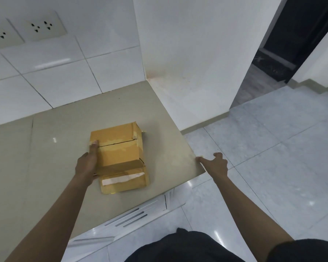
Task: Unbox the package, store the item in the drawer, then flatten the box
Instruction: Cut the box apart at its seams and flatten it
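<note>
Looking down, I see the taped cardboard box [119, 157] mid-countertop [55, 148], long axis running near to far, my left hand [86, 164] flat against its left side, my right hand [215, 163] spread, gripping the counter's right corner, well apart.

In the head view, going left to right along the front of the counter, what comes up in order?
Left hand resting against the box's side → taped cardboard box → bare beige countertop → right hand at the counter's corner → tiled floor.
</note>
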`<action>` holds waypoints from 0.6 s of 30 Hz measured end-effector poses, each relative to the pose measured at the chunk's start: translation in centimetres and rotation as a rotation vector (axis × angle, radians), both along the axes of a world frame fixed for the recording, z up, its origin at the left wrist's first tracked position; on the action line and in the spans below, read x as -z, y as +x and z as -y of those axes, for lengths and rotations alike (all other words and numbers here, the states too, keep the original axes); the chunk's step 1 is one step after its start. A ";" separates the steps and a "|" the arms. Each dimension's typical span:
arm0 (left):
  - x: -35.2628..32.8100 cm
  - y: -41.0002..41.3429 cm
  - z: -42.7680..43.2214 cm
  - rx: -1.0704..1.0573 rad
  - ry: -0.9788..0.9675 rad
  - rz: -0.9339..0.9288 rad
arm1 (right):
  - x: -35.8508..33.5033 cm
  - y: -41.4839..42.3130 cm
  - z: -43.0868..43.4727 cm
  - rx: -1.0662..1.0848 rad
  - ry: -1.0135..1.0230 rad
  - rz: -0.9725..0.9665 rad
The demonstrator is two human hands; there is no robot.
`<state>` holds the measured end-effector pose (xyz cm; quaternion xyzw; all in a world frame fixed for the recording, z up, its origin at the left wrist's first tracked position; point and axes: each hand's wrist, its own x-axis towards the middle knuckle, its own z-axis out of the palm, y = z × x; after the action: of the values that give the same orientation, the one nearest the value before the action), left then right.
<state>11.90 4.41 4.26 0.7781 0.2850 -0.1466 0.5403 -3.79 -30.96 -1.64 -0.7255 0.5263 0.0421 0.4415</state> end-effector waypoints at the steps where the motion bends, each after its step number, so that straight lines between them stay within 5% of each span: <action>1: -0.1 0.0 0.1 -0.005 -0.001 -0.009 | -0.3 0.0 -0.1 -0.027 -0.027 -0.073; 4: -0.4 -0.3 0.3 -0.020 -0.023 -0.036 | -1.1 0.2 -0.7 -0.132 -0.269 -0.202; 7: -1.1 -0.6 0.4 -0.032 -0.071 -0.057 | -2.5 1.6 -2.6 -0.311 -0.545 0.096; 11: -2.4 -1.2 0.4 -0.006 -0.149 -0.085 | -6.8 4.9 -7.6 -0.445 -0.088 0.618; 14: -3.1 -2.3 0.6 0.100 -0.219 -0.102 | -9.3 7.2 -11.0 -0.540 0.147 0.643; 18: -3.7 -4.3 -0.2 0.370 -0.411 -0.062 | -9.9 9.3 -12.7 -0.577 0.220 0.453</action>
<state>7.62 4.58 8.01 0.6861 0.1187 -0.3211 0.6419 5.52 -18.29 8.24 -0.7828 0.1819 0.0594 0.5921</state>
